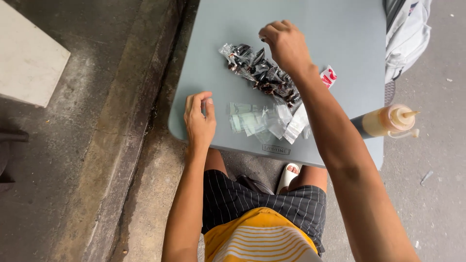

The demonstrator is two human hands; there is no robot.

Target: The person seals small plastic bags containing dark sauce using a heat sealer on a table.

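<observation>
Some bags (259, 73) are filled, and flat ones (257, 121) are left. One is pinched by the right hand (286, 46); nothing is held by the left hand (199, 121).

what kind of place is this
Probably an outdoor or street-side work spot. A grey folding table stands on stained concrete ground, with a squeeze sauce bottle at its edge and small clear bags of dark contents on top.

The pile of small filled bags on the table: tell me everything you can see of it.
The pile of small filled bags is a loose heap of clear plastic packets with dark, glossy contents, lying in a diagonal band across the grey table. The right hand hovers at its upper end, fingers curled. Empty clear bags lie just below it. What the contents are cannot be told.
</observation>
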